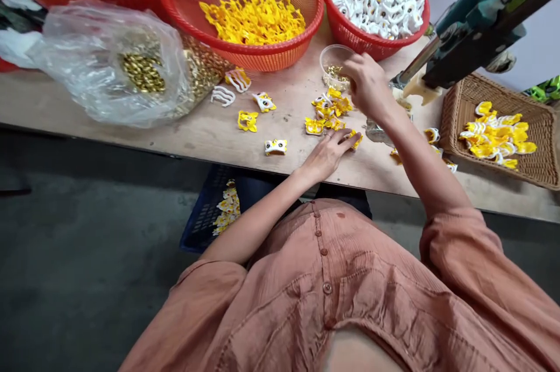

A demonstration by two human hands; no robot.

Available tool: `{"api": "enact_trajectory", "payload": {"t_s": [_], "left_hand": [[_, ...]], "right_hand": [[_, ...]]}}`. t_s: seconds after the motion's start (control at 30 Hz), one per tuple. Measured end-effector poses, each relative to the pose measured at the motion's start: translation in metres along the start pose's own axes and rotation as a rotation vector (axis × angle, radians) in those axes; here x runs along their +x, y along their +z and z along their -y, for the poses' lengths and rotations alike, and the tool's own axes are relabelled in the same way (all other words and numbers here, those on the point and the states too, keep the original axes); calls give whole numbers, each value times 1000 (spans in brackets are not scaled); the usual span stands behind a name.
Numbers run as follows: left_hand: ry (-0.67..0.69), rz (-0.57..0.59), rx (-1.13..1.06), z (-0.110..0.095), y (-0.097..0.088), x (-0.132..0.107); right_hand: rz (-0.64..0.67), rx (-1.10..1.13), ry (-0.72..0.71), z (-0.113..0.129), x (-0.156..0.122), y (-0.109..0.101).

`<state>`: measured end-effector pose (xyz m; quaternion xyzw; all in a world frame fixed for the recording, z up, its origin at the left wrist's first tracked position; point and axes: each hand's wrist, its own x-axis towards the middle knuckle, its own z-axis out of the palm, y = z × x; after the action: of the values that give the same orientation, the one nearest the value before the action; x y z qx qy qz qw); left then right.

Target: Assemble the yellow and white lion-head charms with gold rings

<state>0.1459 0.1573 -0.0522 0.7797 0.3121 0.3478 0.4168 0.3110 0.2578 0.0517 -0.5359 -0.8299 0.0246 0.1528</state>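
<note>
My left hand (324, 157) lies low over the table near its front edge, its fingertips pressed on a small yellow plastic piece (356, 140). At the rim of a small clear tub (322, 63), my right hand (371, 85) dips its closed fingertips inside. Small gold-coloured parts (335, 74) lie in that tub; whatever the fingers pinch is hidden. Between the hands and the tub sits a heap of yellow-and-white animal-face pieces (326, 108). More such pieces lie left of it, among them a white-fronted one with dark eyes (275, 147).
A red basket (262, 60) holds yellow parts; another red basket (350, 34) holds white ones. On the left lies a clear bag (87, 92) of gold parts. A green-and-black press (472, 28) rises beside a wicker basket (551, 127). A blue crate (190, 232) stands below the table.
</note>
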Motion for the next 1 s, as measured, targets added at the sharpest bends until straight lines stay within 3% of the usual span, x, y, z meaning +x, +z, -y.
{"api": "enact_trajectory", "payload": {"t_s": [0.1,0.17,0.23,0.3,0.4,0.5,0.6,0.73,0.83,1.0], "left_hand": [[-41,45,7,4,1,14],[-67,48,-9,2,3,17],[-138,-13,-122,-3,5,15],[-288,-111,-409,-12,5,7],[-511,-174,-924,-29,-3,-6],[-607,-182,-1154,-42,-16,-16],[-653,-259,-1207,-46,-26,-24],[-653,-370,-1205,-42,-30,-40],[-598,-414,-1194,-43,-33,-57],[-482,-400,-1218,-49,-46,-75]], "right_hand": [[230,36,154,-14,67,18],[306,52,222,-21,96,34],[331,78,263,-28,110,50],[310,129,277,-34,111,63],[243,213,253,-46,103,72],[138,291,252,-55,97,69],[33,431,277,-55,91,59],[-122,796,326,-33,68,40],[-202,1123,358,-8,32,26],[-192,1217,267,23,-37,19]]}}
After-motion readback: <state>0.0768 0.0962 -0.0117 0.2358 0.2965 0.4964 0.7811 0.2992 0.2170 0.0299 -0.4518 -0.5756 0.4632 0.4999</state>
